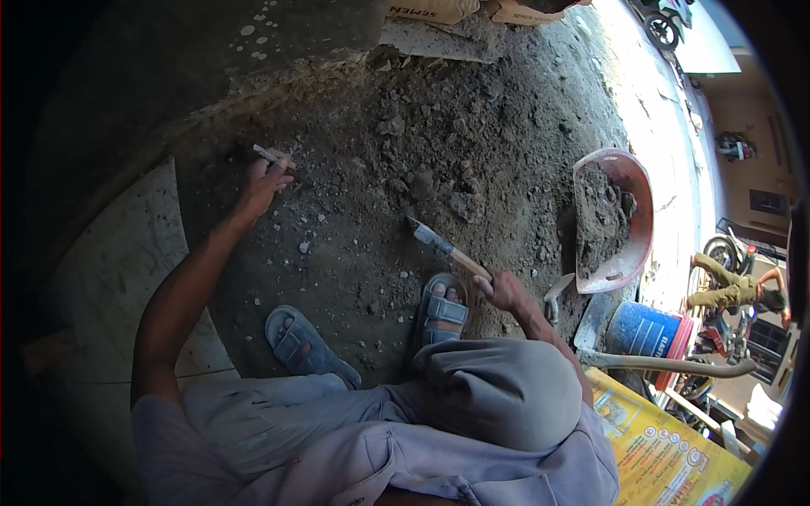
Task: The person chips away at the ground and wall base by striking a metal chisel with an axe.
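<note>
My left hand (271, 177) grips a short grey chisel-like piece (266, 153) above the soil, close to the broken edge of the raised concrete slab (253, 69). What lies under its fingers is hidden. In my right hand (502, 290) is the wooden handle of a hammer (468, 260), held beside my right knee. The hammer's metal head (425, 234) points away from me, over the dirt. Loose soil and rubble (436, 145) spread in front of both hands. My sandalled feet (310, 345) rest on the dirt between them.
At right, a reddish tub (642, 209) holds soil, with a trowel (558, 290) beside it. A blue bucket (642, 329), a long-handled tool (671, 364) and a yellow printed sack (664, 436) lie nearer me. Cement sacks (433, 9) sit ahead. Another person (734, 288) stands near motorcycles.
</note>
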`<action>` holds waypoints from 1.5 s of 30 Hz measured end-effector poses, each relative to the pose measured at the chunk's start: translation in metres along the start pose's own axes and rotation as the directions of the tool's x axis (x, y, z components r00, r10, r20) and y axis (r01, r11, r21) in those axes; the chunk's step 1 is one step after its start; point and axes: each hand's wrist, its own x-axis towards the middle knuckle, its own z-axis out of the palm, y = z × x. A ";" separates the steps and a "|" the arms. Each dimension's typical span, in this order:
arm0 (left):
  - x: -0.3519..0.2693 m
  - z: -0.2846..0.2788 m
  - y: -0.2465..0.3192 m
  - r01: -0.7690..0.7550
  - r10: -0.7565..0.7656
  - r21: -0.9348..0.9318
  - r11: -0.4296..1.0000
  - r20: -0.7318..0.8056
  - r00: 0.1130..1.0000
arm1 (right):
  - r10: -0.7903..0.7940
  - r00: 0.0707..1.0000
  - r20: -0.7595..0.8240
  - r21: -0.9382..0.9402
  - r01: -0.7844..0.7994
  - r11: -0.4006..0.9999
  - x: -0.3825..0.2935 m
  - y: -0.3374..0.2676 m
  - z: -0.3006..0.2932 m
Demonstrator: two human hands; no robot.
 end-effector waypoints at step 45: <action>0.015 0.046 0.023 0.050 -0.050 0.011 0.999 0.067 0.996 | -0.686 0.724 -0.073 0.071 0.689 0.721 -0.024 -0.054 -0.025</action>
